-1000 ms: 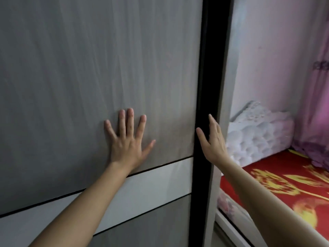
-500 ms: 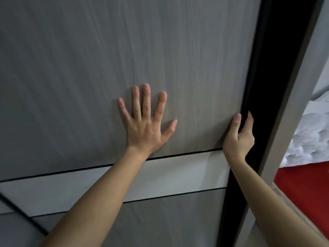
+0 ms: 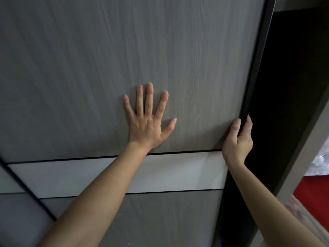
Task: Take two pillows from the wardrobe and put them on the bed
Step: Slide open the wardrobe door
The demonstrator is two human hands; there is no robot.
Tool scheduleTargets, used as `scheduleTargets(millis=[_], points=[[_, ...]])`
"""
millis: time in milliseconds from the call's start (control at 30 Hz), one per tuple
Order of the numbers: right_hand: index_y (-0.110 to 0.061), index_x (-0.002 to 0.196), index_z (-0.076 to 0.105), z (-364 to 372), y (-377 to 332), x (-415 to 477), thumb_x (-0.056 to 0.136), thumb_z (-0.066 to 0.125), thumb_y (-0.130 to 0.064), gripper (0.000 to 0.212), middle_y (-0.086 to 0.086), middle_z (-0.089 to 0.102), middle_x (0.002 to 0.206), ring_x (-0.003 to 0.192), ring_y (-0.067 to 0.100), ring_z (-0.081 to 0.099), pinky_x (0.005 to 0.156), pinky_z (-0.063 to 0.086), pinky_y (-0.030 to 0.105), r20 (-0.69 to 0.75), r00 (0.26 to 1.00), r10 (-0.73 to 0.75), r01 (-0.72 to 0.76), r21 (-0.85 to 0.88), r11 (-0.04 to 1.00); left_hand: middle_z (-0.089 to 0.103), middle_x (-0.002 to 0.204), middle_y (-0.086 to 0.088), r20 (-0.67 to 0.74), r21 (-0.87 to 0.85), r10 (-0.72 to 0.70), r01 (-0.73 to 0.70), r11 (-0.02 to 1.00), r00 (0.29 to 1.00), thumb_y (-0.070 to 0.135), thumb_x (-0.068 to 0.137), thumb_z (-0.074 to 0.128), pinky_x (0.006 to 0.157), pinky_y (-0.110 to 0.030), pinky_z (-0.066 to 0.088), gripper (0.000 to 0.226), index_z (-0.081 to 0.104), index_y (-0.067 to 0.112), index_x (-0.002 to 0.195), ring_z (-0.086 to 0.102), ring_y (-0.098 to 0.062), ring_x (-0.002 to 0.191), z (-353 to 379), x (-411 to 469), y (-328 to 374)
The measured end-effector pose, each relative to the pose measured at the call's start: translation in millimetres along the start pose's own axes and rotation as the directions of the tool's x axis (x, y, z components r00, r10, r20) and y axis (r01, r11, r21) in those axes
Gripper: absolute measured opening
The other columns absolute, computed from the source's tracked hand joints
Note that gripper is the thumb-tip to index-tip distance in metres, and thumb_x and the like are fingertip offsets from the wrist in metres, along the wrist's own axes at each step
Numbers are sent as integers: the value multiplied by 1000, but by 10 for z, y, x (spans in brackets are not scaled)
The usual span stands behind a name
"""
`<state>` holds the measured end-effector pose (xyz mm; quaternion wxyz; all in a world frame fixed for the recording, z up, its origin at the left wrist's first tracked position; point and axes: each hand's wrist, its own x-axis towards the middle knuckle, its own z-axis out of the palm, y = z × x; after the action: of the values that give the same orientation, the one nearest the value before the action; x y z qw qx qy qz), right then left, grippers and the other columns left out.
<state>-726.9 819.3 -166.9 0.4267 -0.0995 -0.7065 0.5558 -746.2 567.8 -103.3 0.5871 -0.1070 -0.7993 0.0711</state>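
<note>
A grey wood-grain sliding wardrobe door (image 3: 89,68) with a pale horizontal band fills most of the view. My left hand (image 3: 147,122) lies flat on it with fingers spread. My right hand (image 3: 238,139) grips the door's black right edge (image 3: 256,68), thumb on the front and fingers curled behind. To the right of that edge a dark gap (image 3: 284,104) shows the wardrobe's inside; no pillows are visible in it. A corner of the bed (image 3: 313,191) with a red cover shows at the far right.
The wardrobe's grey side panel (image 3: 302,166) runs down between the dark opening and the bed. A white tufted headboard (image 3: 320,163) peeks out behind it. A second door panel (image 3: 10,202) overlaps at the lower left.
The door has slid to the left, widening the dark gap. My right hand went from flat against the frame to gripping the door's edge. The view swung left, hiding most of the bed.
</note>
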Motion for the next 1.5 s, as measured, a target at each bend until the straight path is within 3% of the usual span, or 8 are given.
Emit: scheduleTargets(millis=[300, 567, 800, 900, 967, 1100, 1233, 1500], points=[[-44, 149, 21, 664, -361, -781, 102, 29, -55, 49, -8, 44, 151, 127, -3, 35, 103, 31, 24, 193, 980, -50, 35, 81, 996, 9, 161, -22, 124, 74, -127, 119, 990, 984, 75, 85, 41, 113, -71, 2, 93, 9, 23, 156, 2, -41, 149, -192, -432, -1020], [-48, 151, 10, 1224, -730, -1458, 105, 29, -46, 50, -6, 39, 156, 131, 18, 49, 99, 38, 27, 405, 888, -217, 194, 97, 976, 2, 162, -23, 265, 126, -294, 270, 955, 918, 74, 89, 34, 114, -70, 5, 94, 0, 17, 156, -3, -42, 149, -406, -904, -1924], [-42, 154, 0, 1687, -1021, -1995, 103, 28, -47, 59, 0, 41, 155, 90, 34, 68, 74, 53, 38, 551, 778, -302, 316, 72, 946, -1, 161, -25, 363, 118, -385, 368, 922, 849, 65, 93, 34, 117, -64, 11, 88, 2, 13, 156, -3, -42, 149, -665, -1164, -2641], [-35, 155, -1, 1904, -1097, -2165, 103, 29, -45, 61, 3, 53, 146, 71, 30, 65, 59, 45, 34, 573, 733, -367, 426, 34, 904, -4, 161, -24, 386, 101, -442, 440, 893, 810, 61, 92, 35, 119, -60, 10, 87, 1, 11, 155, -5, -42, 149, -732, -1249, -2886], [-29, 156, -2, 2041, -1143, -2271, 103, 28, -44, 62, 1, 51, 147, 78, 26, 66, 58, 40, 29, 583, 690, -428, 514, 21, 857, -8, 162, -23, 401, 89, -483, 491, 866, 779, 61, 91, 35, 121, -57, 6, 88, -1, 12, 155, -9, -41, 149, -751, -1298, -3042], [-23, 157, -2, 2314, -1278, -2465, 105, 34, -39, 65, 2, 39, 156, 126, 24, 56, 77, 54, 35, 604, 633, -485, 565, 67, 822, -16, 162, -16, 411, 41, -575, 616, 786, 707, 68, 89, 30, 120, -51, -1, 91, -8, 18, 155, -14, -34, 149, -754, -1359, -3307], [-18, 157, -5, 2508, -1408, -2618, 105, 37, -36, 69, 11, 49, 146, 128, 25, 53, 95, 51, 38, 634, 579, -512, 591, 107, 800, -17, 162, -15, 411, 26, -619, 670, 742, 670, 74, 87, 28, 119, -48, -2, 95, -9, 19, 154, -15, -33, 149, -772, -1425, -3537], [-27, 155, -12, 2666, -1531, -2808, 105, 35, -39, 70, 8, 32, 159, 140, 27, 41, 93, 52, 37, 675, 548, -494, 571, 130, 810, -19, 161, -17, 414, 3, -642, 704, 710, 645, 73, 87, 26, 120, -49, -5, 96, -10, 15, 154, -16, -34, 149, -800, -1491, -3733]])
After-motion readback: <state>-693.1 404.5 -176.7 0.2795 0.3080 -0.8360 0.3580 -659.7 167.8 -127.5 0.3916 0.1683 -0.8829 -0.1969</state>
